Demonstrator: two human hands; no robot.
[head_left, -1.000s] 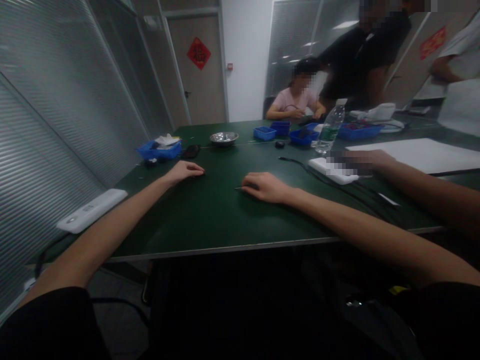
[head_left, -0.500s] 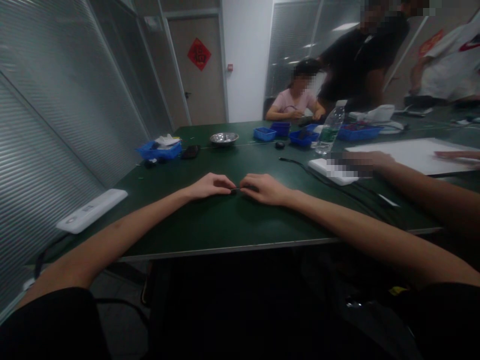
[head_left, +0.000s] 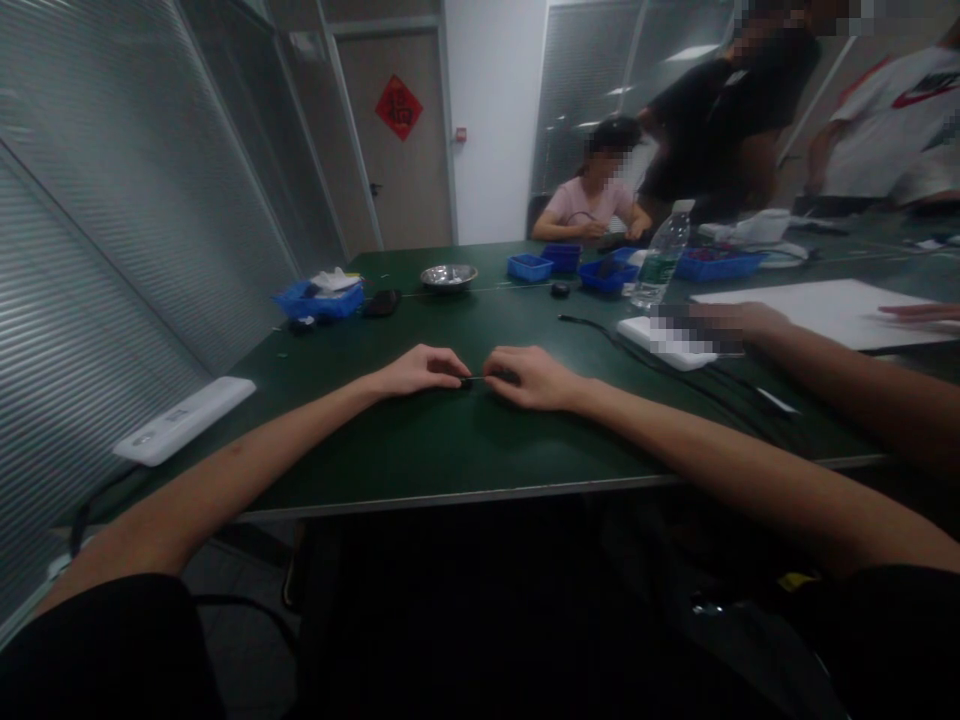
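On the green table [head_left: 420, 450], my left hand [head_left: 424, 371] pinches a small dark piece [head_left: 466, 383] between thumb and fingertips. Just to its right, my right hand [head_left: 531, 378] has its fingers closed on a thin, light-coloured rod [head_left: 478, 378] that reaches across to the dark piece. Both are too small to identify further. The hands are a short gap apart, low over the middle of the table.
Beyond stand a metal bowl [head_left: 448, 278], a phone-like dark object [head_left: 382, 303] and blue trays [head_left: 529, 267]. A bottle [head_left: 661, 258], white power strip [head_left: 667, 343] and black cable [head_left: 592, 327] lie right, near another person's hand [head_left: 739, 325]. Another power strip [head_left: 184, 421] is left.
My right hand has shifted very slightly right, and a little more of the thin rod shows between the hands. My left hand stays in place. People at the back right have moved.
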